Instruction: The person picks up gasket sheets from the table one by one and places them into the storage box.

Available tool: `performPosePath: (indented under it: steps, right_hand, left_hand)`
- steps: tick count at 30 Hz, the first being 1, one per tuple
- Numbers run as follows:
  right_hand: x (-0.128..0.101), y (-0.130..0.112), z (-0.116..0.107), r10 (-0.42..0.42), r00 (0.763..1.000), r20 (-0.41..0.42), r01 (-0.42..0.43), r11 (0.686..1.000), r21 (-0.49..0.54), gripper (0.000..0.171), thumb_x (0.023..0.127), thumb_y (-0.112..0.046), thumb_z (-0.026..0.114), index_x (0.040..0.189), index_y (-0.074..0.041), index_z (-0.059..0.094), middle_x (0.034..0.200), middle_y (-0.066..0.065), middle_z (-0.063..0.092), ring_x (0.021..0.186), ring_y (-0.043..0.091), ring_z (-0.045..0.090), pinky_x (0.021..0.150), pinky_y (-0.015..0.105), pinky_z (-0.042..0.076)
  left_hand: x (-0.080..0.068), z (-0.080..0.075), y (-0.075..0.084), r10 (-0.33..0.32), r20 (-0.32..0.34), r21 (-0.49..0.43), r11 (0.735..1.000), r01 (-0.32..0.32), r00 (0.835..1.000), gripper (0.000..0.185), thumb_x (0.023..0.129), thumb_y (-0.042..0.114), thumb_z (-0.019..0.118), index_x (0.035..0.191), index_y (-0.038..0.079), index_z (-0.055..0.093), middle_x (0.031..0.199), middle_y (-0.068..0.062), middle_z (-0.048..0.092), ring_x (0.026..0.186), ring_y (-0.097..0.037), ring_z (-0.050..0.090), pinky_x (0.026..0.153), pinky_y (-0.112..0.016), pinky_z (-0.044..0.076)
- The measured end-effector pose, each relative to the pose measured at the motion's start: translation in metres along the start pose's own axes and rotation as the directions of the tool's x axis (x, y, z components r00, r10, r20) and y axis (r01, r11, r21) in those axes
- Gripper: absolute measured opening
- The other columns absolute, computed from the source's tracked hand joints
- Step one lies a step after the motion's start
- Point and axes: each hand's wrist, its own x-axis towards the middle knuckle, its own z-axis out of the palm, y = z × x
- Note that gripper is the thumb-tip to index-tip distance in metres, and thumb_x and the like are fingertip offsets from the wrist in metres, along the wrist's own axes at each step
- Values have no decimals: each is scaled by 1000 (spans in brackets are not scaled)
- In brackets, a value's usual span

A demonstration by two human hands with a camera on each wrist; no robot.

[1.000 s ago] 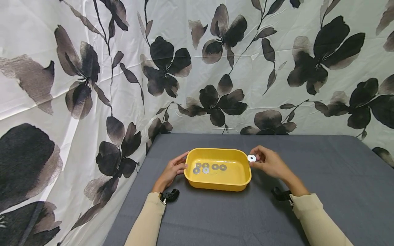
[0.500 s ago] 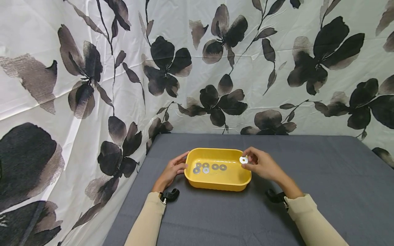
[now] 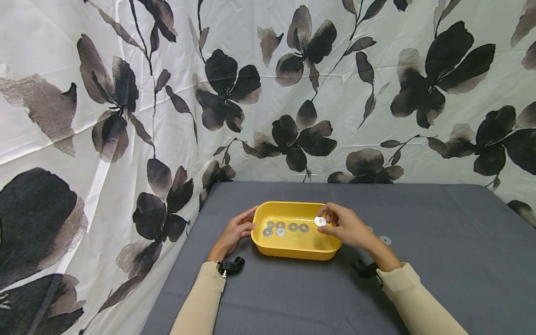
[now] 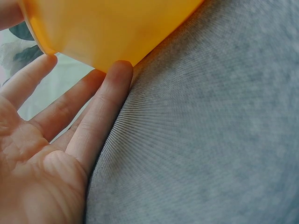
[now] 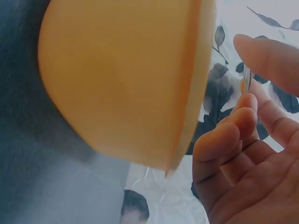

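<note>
A yellow plastic tub (image 3: 299, 254) stands on the grey-covered table, with several flat metal washers (image 3: 280, 231) lying in its left and middle part. My left hand (image 3: 232, 234) is at the tub's left end. Its fairly straight fingers (image 4: 96, 116) touch the outer wall in the left wrist view. Over the tub's right side, my right hand (image 3: 345, 226) pinches one more washer (image 3: 320, 221) between thumb and fingertips, above the tub's floor. Edge-on, that washer (image 5: 247, 78) shows as a thin strip in the right wrist view.
Another washer (image 3: 385, 240) lies on the grey table cover (image 3: 452, 246) just beyond my right wrist. Partly hidden by the hand, a further small washer (image 3: 370, 228) shows beside it. A floral curtain (image 3: 268, 93) hangs behind the table and along its left side.
My right hand has moved left with the washer, from the tub's right rim to over its inside. Washers on the table have come into sight behind the wrist. The left hand stays put.
</note>
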Motion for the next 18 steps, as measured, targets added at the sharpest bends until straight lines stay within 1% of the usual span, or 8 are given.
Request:
performPosePath:
  steps: [6,12,18]
  right_hand:
    - [8,-6,8,-32,999,4,32,999,1,28,85,-15,83,106,-14,65,86,5,56,72,15,49,61,25,40]
    - [18,-13,18,-82,996,36,81,997,13,28,85,-17,83,106,-13,65,85,3,57,70,14,49,61,25,42]
    - [28,-15,29,-78,995,67,74,995,63,27,85,-13,83,106,-12,66,84,4,58,67,15,49,60,24,42]
  left_hand:
    - [0,1,0,9,3,2,1000,-9,1000,60,97,13,62,154,25,49,156,-11,50,137,-34,56,93,-34,60]
    - [1,0,0,8,3,1,1000,-8,1000,60,97,14,63,154,25,48,156,-13,50,134,-33,57,92,-33,60]
    - [2,-2,1,3,7,0,1000,-3,1000,62,97,14,63,155,24,47,156,-13,49,136,-34,56,94,-36,59]
